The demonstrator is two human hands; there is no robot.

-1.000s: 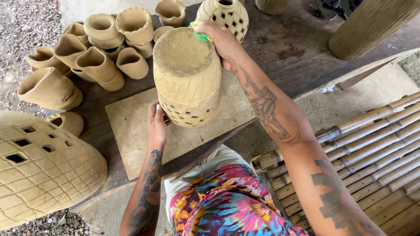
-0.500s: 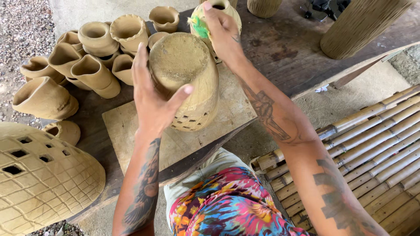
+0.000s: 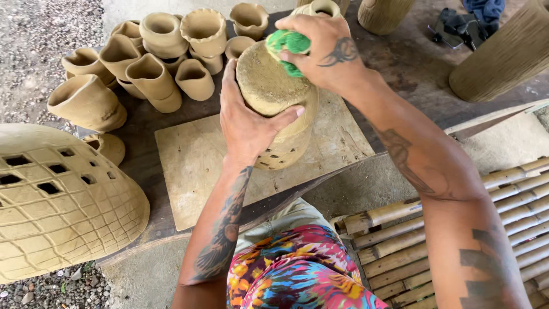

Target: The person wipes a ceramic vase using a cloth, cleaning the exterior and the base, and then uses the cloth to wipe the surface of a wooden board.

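My left hand [image 3: 247, 123] wraps the clay pot [image 3: 278, 106] at the frame's upper centre, standing on a wooden board [image 3: 194, 166]. My right hand [image 3: 323, 51] pinches a green sponge [image 3: 287, 48] against the pot's top.

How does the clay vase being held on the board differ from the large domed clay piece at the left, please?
The clay vase is tall and narrow; the domed clay piece is far broader and low. The vase is gripped by the left hand while the right hand presses a green sponge to it; the dome lies untouched. The vase stands on the wooden board; the dome sits off it. Both are unglazed tan clay with cut-out holes.
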